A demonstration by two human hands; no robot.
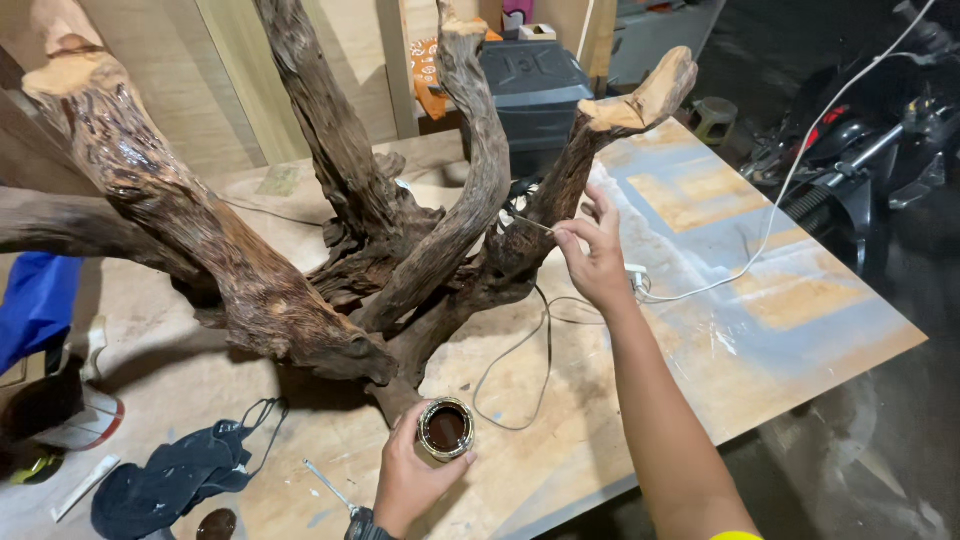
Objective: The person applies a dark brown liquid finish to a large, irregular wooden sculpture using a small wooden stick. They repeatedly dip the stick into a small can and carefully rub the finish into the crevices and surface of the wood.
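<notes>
Holding a small round tin [446, 429] at lower centre of the frame, the left hand [410, 478] wraps its fingers around the side; dark glossy liquid shows inside the open top. Tin sits just in front of the base of the driftwood root [400, 260], close to the lowest stub, above the plywood sheet [720, 330].

Right hand [597, 258] is raised at centre right, well above and to the right of the tin. Thumb and forefinger pinch a thin brush [528, 224], the other fingers spread loose. Brush tip points left and meets the dark bark of the right-hand branch, just below its pale cut end [640, 100] in the upper right of the root.

Root itself: large, many-armed, dark and shiny over most of its bark, pale at the sawn tips. Fills upper left and centre of the frame.

Around it on the sheet: a thin grey cord [520, 350] looping between the two hands; a white cable [780, 200] running off to upper right. Lower left: black cloth [170, 480], a tin lid [216, 523] with dark residue, a small metal tool [328, 488] just left of the left wrist. Blue fabric [35, 305] at the left edge. Dark plastic bin [535, 85] behind the root, top centre.
</notes>
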